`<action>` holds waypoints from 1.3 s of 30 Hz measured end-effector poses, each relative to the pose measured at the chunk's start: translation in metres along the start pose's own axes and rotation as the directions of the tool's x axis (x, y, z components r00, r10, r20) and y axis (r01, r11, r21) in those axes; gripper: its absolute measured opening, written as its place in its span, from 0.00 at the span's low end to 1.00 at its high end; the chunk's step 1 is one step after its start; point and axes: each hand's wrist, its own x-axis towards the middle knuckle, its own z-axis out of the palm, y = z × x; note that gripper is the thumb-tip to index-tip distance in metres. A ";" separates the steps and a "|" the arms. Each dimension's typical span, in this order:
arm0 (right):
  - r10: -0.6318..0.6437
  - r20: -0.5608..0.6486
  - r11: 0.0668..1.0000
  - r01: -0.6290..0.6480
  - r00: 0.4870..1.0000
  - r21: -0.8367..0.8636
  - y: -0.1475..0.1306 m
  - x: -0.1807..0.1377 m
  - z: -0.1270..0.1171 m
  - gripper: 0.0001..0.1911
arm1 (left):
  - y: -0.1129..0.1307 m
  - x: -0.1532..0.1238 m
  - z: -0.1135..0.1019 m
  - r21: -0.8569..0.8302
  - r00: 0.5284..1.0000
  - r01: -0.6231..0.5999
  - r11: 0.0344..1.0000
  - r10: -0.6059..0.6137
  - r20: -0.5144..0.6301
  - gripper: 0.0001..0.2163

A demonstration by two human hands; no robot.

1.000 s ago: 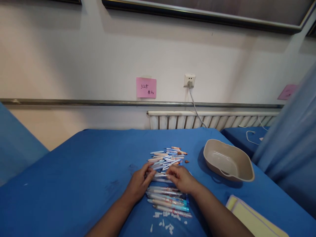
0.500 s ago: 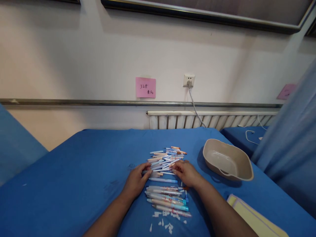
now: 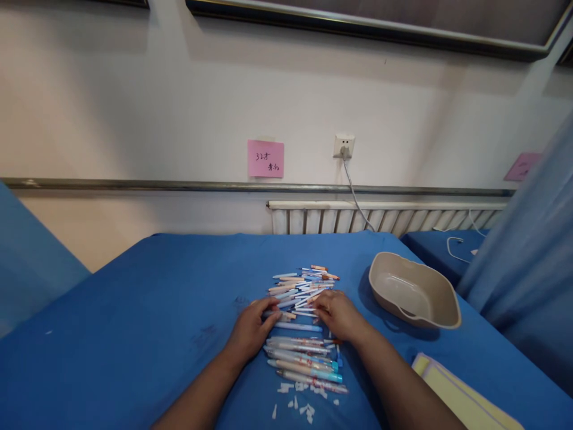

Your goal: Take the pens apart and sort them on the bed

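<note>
My left hand (image 3: pixel 251 327) is at the left ends of a pile of pen parts, its thumb and fingers closed on a greyish pen barrel (image 3: pixel 269 313). Opposite it, my right hand (image 3: pixel 341 315) has its fingertips pinched together at the pile's right side; what they grip is mostly hidden. Thin white refills (image 3: pixel 310 294) and pale pen barrels (image 3: pixel 283 289) lie crosswise between and beyond the hands. Just below the fingers rests a light blue pen (image 3: pixel 298 327). Nearer me is a row of pens with clear, printed barrels (image 3: pixel 299 359).
Small white plastic pieces (image 3: pixel 307 411) are scattered at the near edge of the pens. On the blue cloth (image 3: pixel 156 334) to the right stand a beige basin (image 3: pixel 414 289) and a folded yellow cloth (image 3: pixel 456 394). A radiator (image 3: pixel 326 220) runs along the wall behind.
My left hand has shifted slightly, its thumb now further over the pen parts. A white refill that stretched between the hands no longer shows there. My right hand has barely moved.
</note>
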 end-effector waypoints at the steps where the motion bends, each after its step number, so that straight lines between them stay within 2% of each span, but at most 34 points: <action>1: 0.036 -0.008 0.999 -0.036 0.999 -0.024 0.001 -0.001 -0.002 0.08 | 0.000 0.001 -0.001 0.005 1.000 -0.007 1.000 0.007 0.002 0.12; 4: 0.075 -0.044 0.995 -0.078 0.996 -0.068 -0.005 -0.002 -0.006 0.10 | 0.001 0.001 -0.004 0.009 0.999 -0.051 0.999 0.050 0.013 0.11; 6: 0.029 -0.029 0.997 -0.031 0.999 -0.068 -0.014 -0.002 -0.004 0.09 | 0.004 0.000 -0.005 0.010 0.996 -0.085 0.996 0.085 0.029 0.12; 10: -0.107 0.103 0.991 0.114 0.989 -0.066 -0.033 -0.002 0.003 0.09 | 0.008 -0.002 -0.006 0.008 0.993 -0.114 0.993 0.114 0.044 0.14; 15: -0.110 0.113 0.986 0.122 0.987 -0.110 -0.038 -0.004 0.005 0.11 | 0.010 -0.003 -0.005 -0.019 0.996 -0.084 0.996 0.084 0.006 0.13; 17: -0.102 0.109 0.992 0.109 0.989 -0.063 -0.034 -0.004 0.003 0.12 | 0.011 -0.004 -0.006 -0.027 0.995 -0.097 0.995 0.097 -0.007 0.13; 19: -0.066 0.088 0.997 0.061 0.994 0.056 -0.027 -0.003 0.002 0.12 | 0.013 -0.004 -0.008 -0.033 0.992 -0.127 0.991 0.126 -0.018 0.14; 22: -0.003 0.054 0.962 -0.012 0.999 0.273 -0.016 -0.002 0.004 0.10 | 0.016 -0.005 -0.009 -0.050 0.986 -0.168 0.985 0.167 -0.022 0.12; 25: 0.029 0.049 0.928 -0.045 0.998 0.370 -0.008 -0.001 0.009 0.09 | 0.018 -0.005 -0.009 -0.079 0.984 -0.173 0.982 0.176 0.021 0.11; 28: 0.048 0.059 0.916 -0.067 0.997 0.396 -0.007 0.001 0.014 0.09 | 0.018 -0.004 -0.007 -0.098 0.986 -0.156 0.983 0.162 0.050 0.11; 31: -0.003 0.062 0.917 -0.022 0.998 0.399 -0.012 0.002 0.015 0.08 | 0.017 -0.005 -0.005 -0.102 0.988 -0.140 0.985 0.146 0.053 0.10; 34: -0.048 0.048 0.931 0.028 0.998 0.364 -0.017 0.002 0.014 0.08 | 0.018 -0.007 -0.004 -0.107 0.991 -0.117 0.987 0.123 0.055 0.11; 39: -0.045 0.020 0.955 0.037 0.999 0.295 -0.021 0.002 0.013 0.07 | 0.022 -0.008 -0.005 -0.109 0.996 -0.059 0.992 0.066 0.061 0.12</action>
